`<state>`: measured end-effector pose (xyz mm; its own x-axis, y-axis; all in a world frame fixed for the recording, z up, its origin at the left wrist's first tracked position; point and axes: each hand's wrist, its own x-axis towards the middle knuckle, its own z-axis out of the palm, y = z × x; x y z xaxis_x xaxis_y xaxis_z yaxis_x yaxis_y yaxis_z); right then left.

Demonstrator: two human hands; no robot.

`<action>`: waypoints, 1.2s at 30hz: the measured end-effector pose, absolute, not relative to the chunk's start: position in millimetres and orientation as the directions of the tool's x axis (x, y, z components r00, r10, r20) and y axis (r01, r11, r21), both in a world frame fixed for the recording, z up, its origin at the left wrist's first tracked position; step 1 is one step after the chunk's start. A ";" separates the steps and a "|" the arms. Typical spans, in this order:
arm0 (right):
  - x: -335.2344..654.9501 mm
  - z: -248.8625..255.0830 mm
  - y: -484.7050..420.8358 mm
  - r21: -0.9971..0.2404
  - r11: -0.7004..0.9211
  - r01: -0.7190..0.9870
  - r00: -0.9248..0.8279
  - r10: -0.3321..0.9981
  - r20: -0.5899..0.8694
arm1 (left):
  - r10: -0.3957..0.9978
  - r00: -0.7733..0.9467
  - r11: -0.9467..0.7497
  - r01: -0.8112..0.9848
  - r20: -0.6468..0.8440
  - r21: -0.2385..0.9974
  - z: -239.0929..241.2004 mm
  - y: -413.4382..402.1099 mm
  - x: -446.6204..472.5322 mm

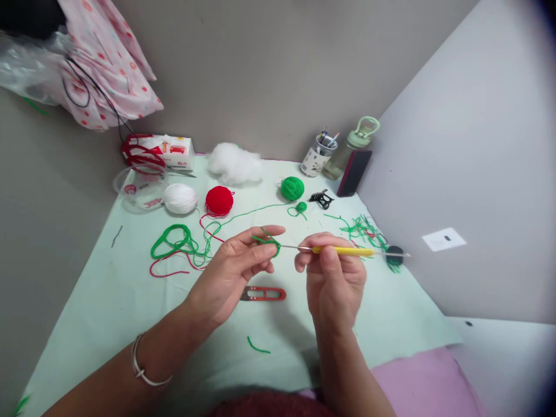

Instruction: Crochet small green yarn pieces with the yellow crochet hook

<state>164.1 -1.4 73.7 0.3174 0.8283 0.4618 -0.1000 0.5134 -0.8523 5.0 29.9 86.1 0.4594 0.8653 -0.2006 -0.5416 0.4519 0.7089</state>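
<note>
My left hand [237, 266] pinches a small piece of green crochet work [273, 244] between thumb and fingers. In my right hand [334, 278] is a crochet hook with a yellow handle [347, 251], held level. Its thin metal shaft points left and its tip meets the green work; whether it passes through a loop is too small to tell. Green yarn [208, 240] lies in loose coils left of my hands, with a strand leading to a green yarn ball [292, 189]. Below my hands lie thread snips [266, 293] with an orange-red handle.
A red yarn ball [219, 201], a white yarn ball [180, 198] and white stuffing [235, 164] sit toward the back. A pen cup [317, 157], a bottle [341, 156] and a phone [354, 173] stand back right. Green yarn scraps [362, 230] lie at the right.
</note>
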 end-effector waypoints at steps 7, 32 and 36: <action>161.1 67.3 -3.1 -0.873 0.488 -0.015 0.254 0.846 0.469 | 0.895 0.420 0.353 -0.459 -0.151 0.815 85.9 22.5 9.5; 165.9 75.6 -9.3 -0.730 0.624 0.277 0.178 0.713 0.678 | 0.961 0.262 0.172 -0.313 -0.089 0.934 88.9 22.5 5.7; 168.3 72.2 -10.6 -0.631 0.655 0.417 0.091 0.660 0.745 | 0.970 0.228 0.142 -0.271 -0.080 0.952 89.9 20.9 7.5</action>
